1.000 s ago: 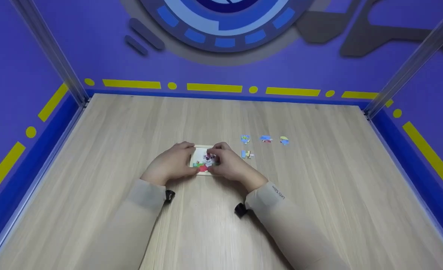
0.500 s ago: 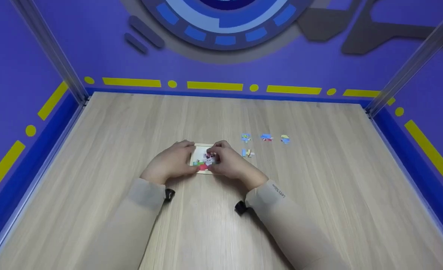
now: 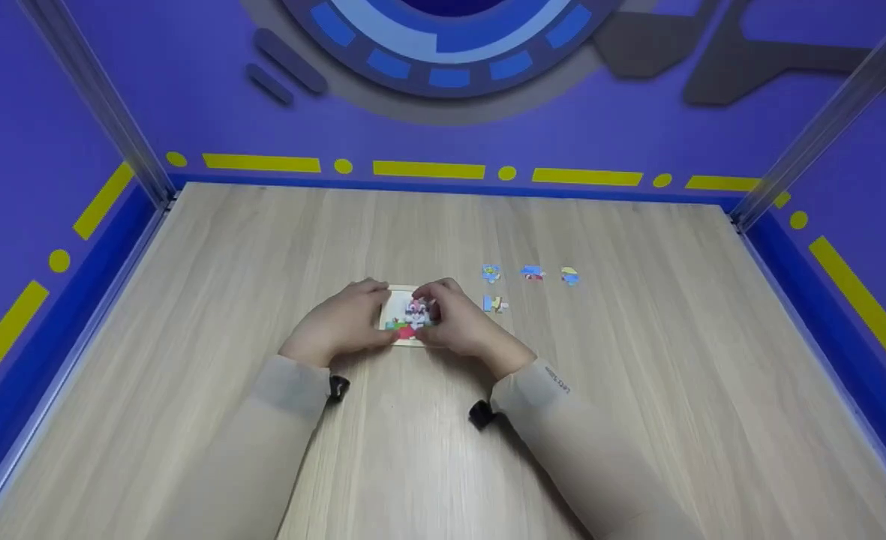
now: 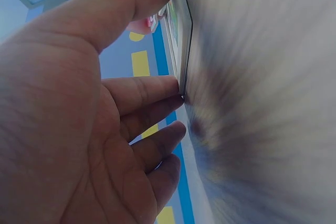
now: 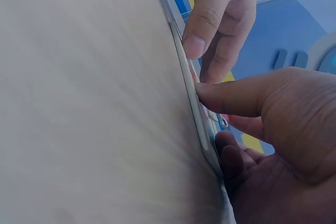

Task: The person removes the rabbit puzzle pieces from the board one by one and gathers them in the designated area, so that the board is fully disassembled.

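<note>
A small puzzle tray [image 3: 394, 306] with a pale rim lies on the table between both hands. Green and red puzzle pieces [image 3: 405, 330] fill its lower part, while white base shows at upper left. My left hand [image 3: 341, 324] grips the tray's left side, thumb on the near edge and fingertips at the far one. Inside the tray, my right hand [image 3: 464, 324] pinches a puzzle piece [image 3: 416, 309] with a cartoon animal face. That piece [image 5: 214, 117] looks tilted off the tray in the right wrist view. The right fingers cover the tray's right part.
Several loose puzzle pieces lie right of the tray: three in a row, a blue-green one [image 3: 491, 273], a blue-red one [image 3: 533, 273] and a yellow-blue one [image 3: 569, 276], and another piece [image 3: 495, 304] nearer. Purple walls [image 3: 443, 142] enclose the wooden table [image 3: 638, 337].
The animal-face piece has shifted and tilted slightly under my right fingers, whose index finger has lifted a little. My left hand keeps its place on the tray.
</note>
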Demonstrator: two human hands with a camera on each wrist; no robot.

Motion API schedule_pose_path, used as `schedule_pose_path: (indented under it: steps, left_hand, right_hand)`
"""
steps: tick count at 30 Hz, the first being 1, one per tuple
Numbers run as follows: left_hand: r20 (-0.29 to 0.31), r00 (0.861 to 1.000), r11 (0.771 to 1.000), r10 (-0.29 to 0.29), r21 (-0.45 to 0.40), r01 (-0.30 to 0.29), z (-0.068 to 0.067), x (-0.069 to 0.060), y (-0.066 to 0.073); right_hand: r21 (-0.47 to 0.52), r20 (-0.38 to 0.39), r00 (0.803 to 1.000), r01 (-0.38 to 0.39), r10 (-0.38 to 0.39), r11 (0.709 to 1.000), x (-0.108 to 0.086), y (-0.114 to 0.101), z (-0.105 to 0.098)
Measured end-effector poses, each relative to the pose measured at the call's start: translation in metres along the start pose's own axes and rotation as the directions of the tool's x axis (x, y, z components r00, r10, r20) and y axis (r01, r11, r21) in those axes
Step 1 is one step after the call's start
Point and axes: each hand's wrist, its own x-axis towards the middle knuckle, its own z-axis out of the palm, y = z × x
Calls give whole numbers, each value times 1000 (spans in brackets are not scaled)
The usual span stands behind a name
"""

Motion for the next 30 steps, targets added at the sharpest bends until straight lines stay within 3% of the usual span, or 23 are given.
schedule_pose_path:
  steps: [15, 30]
  left_hand:
    - [0, 1000, 1000, 4, 8, -4, -1, 2, 0]
    - [0, 1000, 1000, 8, 16, -8, 0, 0, 1]
  right_hand:
    - [4, -46, 997, 66, -66, 998, 1, 2, 3]
    - [-38, -80, 994, 74, -77, 997, -1, 6, 4]
